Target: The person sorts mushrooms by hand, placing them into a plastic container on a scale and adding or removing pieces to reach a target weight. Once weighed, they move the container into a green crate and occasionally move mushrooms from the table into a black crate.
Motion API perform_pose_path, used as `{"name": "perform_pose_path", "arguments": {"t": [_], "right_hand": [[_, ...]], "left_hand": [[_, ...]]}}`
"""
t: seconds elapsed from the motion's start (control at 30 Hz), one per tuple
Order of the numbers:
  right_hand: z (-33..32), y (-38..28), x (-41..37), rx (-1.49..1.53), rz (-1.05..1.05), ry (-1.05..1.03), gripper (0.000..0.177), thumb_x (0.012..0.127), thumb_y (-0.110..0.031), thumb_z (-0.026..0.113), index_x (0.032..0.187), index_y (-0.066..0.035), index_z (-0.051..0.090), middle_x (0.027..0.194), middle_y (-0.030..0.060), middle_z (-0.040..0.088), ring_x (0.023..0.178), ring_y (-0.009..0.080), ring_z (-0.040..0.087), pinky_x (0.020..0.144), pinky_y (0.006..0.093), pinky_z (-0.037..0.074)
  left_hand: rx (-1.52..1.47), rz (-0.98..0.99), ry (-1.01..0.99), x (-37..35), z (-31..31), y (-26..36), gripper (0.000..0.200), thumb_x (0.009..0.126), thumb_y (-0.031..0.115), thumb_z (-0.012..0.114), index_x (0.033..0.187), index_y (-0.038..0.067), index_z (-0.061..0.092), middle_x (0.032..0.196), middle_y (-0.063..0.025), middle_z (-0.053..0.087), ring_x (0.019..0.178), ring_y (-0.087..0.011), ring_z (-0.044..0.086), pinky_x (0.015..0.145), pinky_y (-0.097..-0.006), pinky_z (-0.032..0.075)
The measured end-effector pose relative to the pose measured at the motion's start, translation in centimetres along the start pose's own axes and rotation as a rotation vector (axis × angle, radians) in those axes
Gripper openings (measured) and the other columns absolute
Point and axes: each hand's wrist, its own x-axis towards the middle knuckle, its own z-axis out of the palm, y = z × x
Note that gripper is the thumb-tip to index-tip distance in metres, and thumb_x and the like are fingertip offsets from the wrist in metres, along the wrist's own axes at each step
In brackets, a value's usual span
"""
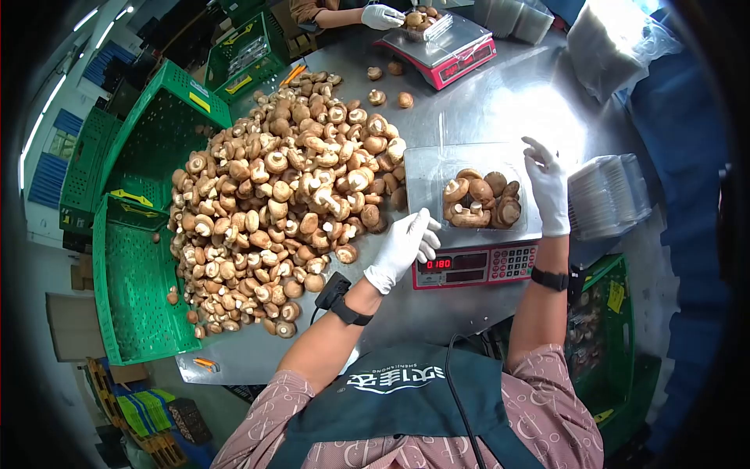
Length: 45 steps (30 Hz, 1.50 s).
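A clear plastic tray of several brown-capped mushrooms sits on the scale, whose red display reads about 0180. My left hand, in a white glove, hovers at the scale's front left corner, fingers loosely bent and apart, nothing in them. On the tray's right side is my right hand, also gloved; its fingers are stretched upward and apart with nothing in them. A large heap of mushrooms spreads over the metal table to the left of my left hand.
Stacked clear trays stand right of my right hand. Green crates border the heap, and another crate is at lower right. Across the table, a co-worker's gloved hand is beside a second scale. An orange-handled tool lies near the front edge.
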Motion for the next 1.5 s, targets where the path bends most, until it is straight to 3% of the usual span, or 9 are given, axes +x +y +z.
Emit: {"name": "perform_pose_path", "arguments": {"t": [0.17, 0.3, 0.43, 0.57, 0.63, 0.83, 1.0, 1.13, 1.5], "right_hand": [[-2.1, 0.9, -5.2, -0.182, -0.277, -0.024, 0.04, 0.087, 0.008, 0.048, 0.121, 0.0, 0.066, 0.118, 0.019, 0.067, 0.111, 0.0318, 0.064, 0.102, 0.0379, 0.046], [-2.4, 1.3, -9.0, 0.088, 0.023, -0.101, 0.035, 0.097, 0.004, 0.048, 0.129, 0.002, 0.063, 0.117, 0.0115, 0.069, 0.107, 0.0153, 0.062, 0.095, 0.0297, 0.049], [-1.6, 2.3, -10.7, 0.381, 0.2, -0.082, 0.033, 0.098, -0.004, 0.061, 0.13, 0.004, 0.06, 0.111, 0.0099, 0.069, 0.098, 0.012, 0.064, 0.083, 0.0251, 0.052], [-1.7, 2.0, -11.3, 0.428, 0.437, -0.141, 0.022, 0.098, -0.013, 0.062, 0.113, 0.004, 0.063, 0.087, 0.0058, 0.067, 0.066, 0.0083, 0.061, 0.055, 0.0208, 0.047], [-2.2, 1.8, -11.5, 0.456, 0.563, -0.217, 0.021, 0.098, -0.015, 0.062, 0.107, 0.004, 0.063, 0.088, 0.007, 0.068, 0.065, 0.01, 0.064, 0.055, 0.0216, 0.05], [-1.4, 0.8, -12.7, 0.577, 0.478, -0.153, 0.026, 0.095, -0.015, 0.066, 0.112, 0.003, 0.057, 0.089, 0.011, 0.068, 0.07, 0.0145, 0.069, 0.058, 0.0242, 0.055], [0.6, 1.9, -12.7, 0.659, 0.503, -0.065, 0.017, 0.092, -0.008, 0.064, 0.103, -0.001, 0.054, 0.081, 0.0063, 0.061, 0.061, 0.0116, 0.06, 0.055, 0.0237, 0.052], [0.8, 3.3, -12.8, 0.639, 0.457, -0.069, 0.012, 0.09, -0.007, 0.063, 0.098, -0.001, 0.057, 0.078, 0.006, 0.063, 0.06, 0.0107, 0.06, 0.054, 0.0231, 0.051], [0.0, 3.0, -13.3, 0.626, 0.561, -0.182, 0.018, 0.098, -0.015, 0.055, 0.087, -0.002, 0.061, 0.071, 0.0072, 0.065, 0.052, 0.0105, 0.059, 0.047, 0.0217, 0.047]], "left_hand": [[-0.24, -0.179, -0.116, -0.4, 0.2, 0.5, 0.065, 0.104, 0.06, 0.042, 0.109, -0.001, 0.062, 0.081, -0.0107, 0.07, 0.067, -0.0145, 0.069, 0.056, -0.0254, 0.055], [-0.259, -0.193, -0.152, -0.5, 0.9, 1.0, 0.052, 0.104, 0.049, 0.051, 0.11, -0.002, 0.061, 0.084, -0.0112, 0.071, 0.068, -0.016, 0.07, 0.059, -0.0262, 0.057], [-0.222, -0.172, -0.128, 0.8, 0.7, 0.0, 0.032, 0.103, 0.031, 0.058, 0.11, 0.0, 0.063, 0.087, -0.0122, 0.072, 0.068, -0.0174, 0.07, 0.061, -0.0286, 0.059], [-0.285, -0.272, -0.119, 2.0, 0.1, 0.0, 0.034, 0.101, 0.033, 0.058, 0.105, 0.0, 0.066, 0.083, -0.0109, 0.072, 0.067, -0.0179, 0.07, 0.06, -0.0289, 0.059], [-0.241, -0.249, -0.125, 2.1, 0.2, 0.3, 0.036, 0.1, 0.035, 0.057, 0.103, 0.0, 0.066, 0.082, -0.0104, 0.072, 0.067, -0.018, 0.07, 0.06, -0.0289, 0.059], [-0.192, -0.276, -0.087, 1.8, 0.4, 1.2, 0.031, 0.101, 0.03, 0.056, 0.102, 0.001, 0.066, 0.081, -0.01, 0.072, 0.064, -0.0171, 0.069, 0.058, -0.0266, 0.059], [-0.175, -0.282, -0.246, 2.0, 0.6, 1.1, 0.027, 0.103, 0.027, 0.055, 0.117, 0.003, 0.057, 0.087, -0.0093, 0.072, 0.068, -0.02, 0.071, 0.059, -0.03, 0.06], [-0.244, -0.257, -0.142, 2.9, -2.0, 1.7, 0.038, 0.103, 0.043, 0.056, 0.114, 0.007, 0.06, 0.087, -0.0099, 0.071, 0.072, -0.0237, 0.073, 0.061, -0.0324, 0.061], [-0.077, -0.136, -0.14, 4.4, -1.1, 1.7, 0.014, 0.101, 0.023, 0.06, 0.097, 0.01, 0.06, 0.08, -0.0067, 0.07, 0.063, -0.0158, 0.069, 0.056, -0.0258, 0.055]]}}
